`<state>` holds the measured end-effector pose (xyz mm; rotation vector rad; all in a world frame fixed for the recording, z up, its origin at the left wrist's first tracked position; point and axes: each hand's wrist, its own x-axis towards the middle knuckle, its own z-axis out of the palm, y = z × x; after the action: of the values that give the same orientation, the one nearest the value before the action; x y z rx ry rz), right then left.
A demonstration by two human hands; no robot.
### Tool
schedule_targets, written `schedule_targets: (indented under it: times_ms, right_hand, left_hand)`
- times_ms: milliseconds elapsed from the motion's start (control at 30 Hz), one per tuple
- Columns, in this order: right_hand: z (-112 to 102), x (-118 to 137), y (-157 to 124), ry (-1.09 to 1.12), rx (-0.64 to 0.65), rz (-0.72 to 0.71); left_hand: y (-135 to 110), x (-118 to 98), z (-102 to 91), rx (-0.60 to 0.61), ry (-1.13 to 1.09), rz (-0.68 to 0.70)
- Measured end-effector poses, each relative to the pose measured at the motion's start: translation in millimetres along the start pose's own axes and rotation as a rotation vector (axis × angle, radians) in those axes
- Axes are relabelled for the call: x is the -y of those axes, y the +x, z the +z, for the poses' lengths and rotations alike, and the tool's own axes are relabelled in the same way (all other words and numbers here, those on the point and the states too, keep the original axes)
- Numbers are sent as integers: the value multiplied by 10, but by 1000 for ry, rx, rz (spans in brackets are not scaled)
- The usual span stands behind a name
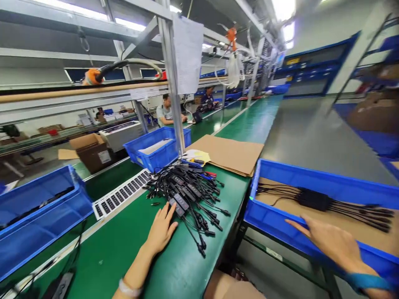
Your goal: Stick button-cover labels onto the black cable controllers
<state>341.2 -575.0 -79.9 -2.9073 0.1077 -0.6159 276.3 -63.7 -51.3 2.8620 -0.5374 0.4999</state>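
Note:
My left hand (161, 229) lies on the green table with its fingers spread. Its fingertips touch a flat black cable module (179, 204) at the near edge of a heap of similar black cables (199, 182). Over the near wall of the right-hand blue bin (271, 226) is my right hand (332, 241), its thumb stretched out and nothing visible in it. Beyond it, inside that bin, a bundle of black cables with a flat body (314, 200) rests on cardboard.
A strip of black labels (123, 193) lies left of the heap. Flat cardboard sheets (229, 151) are behind it. More blue bins (46, 207) stand at the left, and a metal post (173, 83) rises behind the heap. Co-workers (166, 110) sit farther back.

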Motion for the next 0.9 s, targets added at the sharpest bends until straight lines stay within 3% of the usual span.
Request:
schedule_targets:
  times_ms: [100, 200, 300, 400, 467, 567, 667, 733, 800, 900]
  right_hand:
    - [-70, 192, -39, -186, 164, -2]
    - [-170, 323, -95, -263, 203, -1]
    - [-163, 269, -119, -249, 221, -19]
    - [-79, 236, -17, -102, 136, -88]
    - [-32, 409, 142, 104, 24, -225]
    - [-51, 1067, 379, 497, 3, -489]
    - [-161, 1988, 451, 711, 227, -781]
    - [-220, 2567, 404, 653, 309, -941]
    - [-232, 3015, 316, 436, 307, -994]
    - [-167, 3360, 196, 189, 284, -959]
  left_hand:
    - [-18, -22, -27, -3, 5, -45]
    - [28, -30, -11, -32, 8, -81]
    - [150, -53, 6, -36, 34, -20]
    - [263, -110, -31, -33, 98, 54]
    - [295, -150, -102, -47, 157, 65]
    - [242, -191, -300, -60, 251, 55]
    - [62, -245, -574, -48, 349, 27]
    - [-101, -324, -732, -24, 393, 16]
    - [-266, -449, -814, 9, 391, 32]
    - [-460, -693, -770, 97, 284, -17]
